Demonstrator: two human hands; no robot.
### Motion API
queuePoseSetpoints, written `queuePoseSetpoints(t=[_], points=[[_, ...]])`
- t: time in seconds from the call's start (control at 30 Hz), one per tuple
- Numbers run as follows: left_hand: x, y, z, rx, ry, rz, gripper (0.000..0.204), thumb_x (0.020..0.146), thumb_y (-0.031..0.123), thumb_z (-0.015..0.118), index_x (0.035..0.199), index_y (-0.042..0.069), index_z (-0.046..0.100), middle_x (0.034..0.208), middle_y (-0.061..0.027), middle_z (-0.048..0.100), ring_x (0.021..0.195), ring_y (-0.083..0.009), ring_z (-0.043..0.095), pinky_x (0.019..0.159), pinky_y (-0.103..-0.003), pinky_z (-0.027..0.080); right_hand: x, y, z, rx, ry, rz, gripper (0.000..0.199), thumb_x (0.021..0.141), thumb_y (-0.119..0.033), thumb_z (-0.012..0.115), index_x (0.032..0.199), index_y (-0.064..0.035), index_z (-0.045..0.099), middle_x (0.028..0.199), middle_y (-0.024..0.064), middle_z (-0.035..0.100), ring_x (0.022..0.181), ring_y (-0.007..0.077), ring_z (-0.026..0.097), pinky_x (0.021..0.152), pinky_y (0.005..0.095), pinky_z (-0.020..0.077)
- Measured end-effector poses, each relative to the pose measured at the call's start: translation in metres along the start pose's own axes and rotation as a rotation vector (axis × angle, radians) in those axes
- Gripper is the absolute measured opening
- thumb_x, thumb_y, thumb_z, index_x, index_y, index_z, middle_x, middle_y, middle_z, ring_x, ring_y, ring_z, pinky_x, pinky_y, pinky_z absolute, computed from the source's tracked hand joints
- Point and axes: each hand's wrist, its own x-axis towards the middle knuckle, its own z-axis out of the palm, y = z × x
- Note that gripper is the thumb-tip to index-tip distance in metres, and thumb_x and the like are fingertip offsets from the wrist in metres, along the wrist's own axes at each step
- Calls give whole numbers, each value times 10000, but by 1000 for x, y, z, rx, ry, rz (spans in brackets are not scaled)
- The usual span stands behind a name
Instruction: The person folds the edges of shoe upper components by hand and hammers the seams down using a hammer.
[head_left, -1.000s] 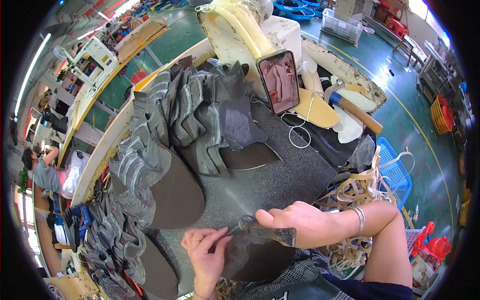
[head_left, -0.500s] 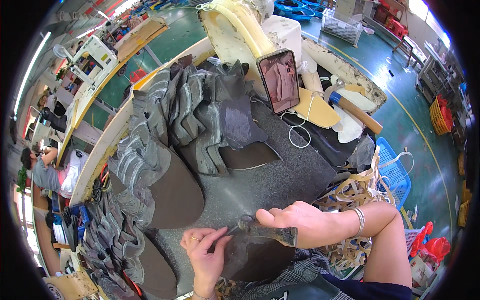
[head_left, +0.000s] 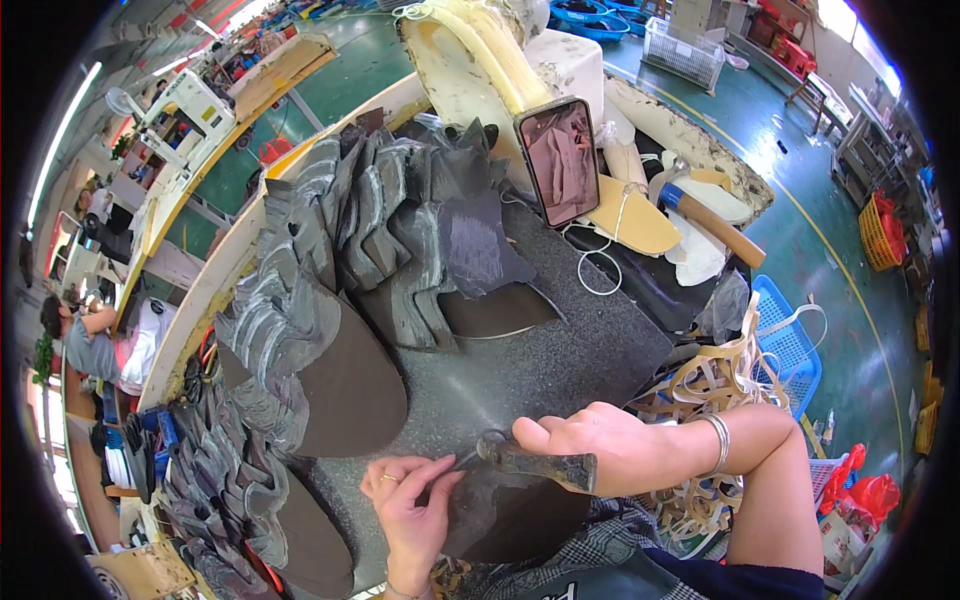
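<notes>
My right hand (head_left: 598, 452) grips a worn metal tool with a dark handle (head_left: 535, 462), its tip pressed onto a dark leather piece (head_left: 510, 515) at the near edge of the grey work surface (head_left: 560, 370). My left hand (head_left: 410, 500) rests its fingers on that piece's left edge, thumb close to the tool tip. A bracelet circles my right wrist.
Stacks of dark cut leather pieces (head_left: 330, 270) fan out to the left and far side. A phone (head_left: 558, 160) leans upright at the back beside a hammer (head_left: 705, 220). A blue basket (head_left: 790, 340) and tan strips (head_left: 710, 390) lie right. A person (head_left: 85, 340) sits far left.
My left hand has shifted slightly on the leather piece; the right hand and tool stay almost in the same place.
</notes>
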Motion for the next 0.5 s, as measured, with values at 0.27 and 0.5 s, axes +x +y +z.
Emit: queuePoseSetpoints(t=[0.27, 0.5], points=[[0, 1, 1, 3, -4, -4, 233, 647, 46, 824, 857, 127, 763, 832, 16, 646, 879, -177, 544, 846, -325, 364, -3, 2, 0, 31, -6, -1, 585, 695, -12, 621, 1235, 17, 397, 664, 142, 547, 595, 371, 617, 498, 448, 458], [3, -2, 1, -33, -4, -29, 206, 672, 98, 823, 860, 164, 770, 820, 54, 633, 875, -149, 533, 870, -333, 305, 1, 4, 0, 31, 2, 1, 619, 688, 4, 616, 1272, 15, 413, 668, 137, 549, 590, 365, 611, 501, 444, 452]])
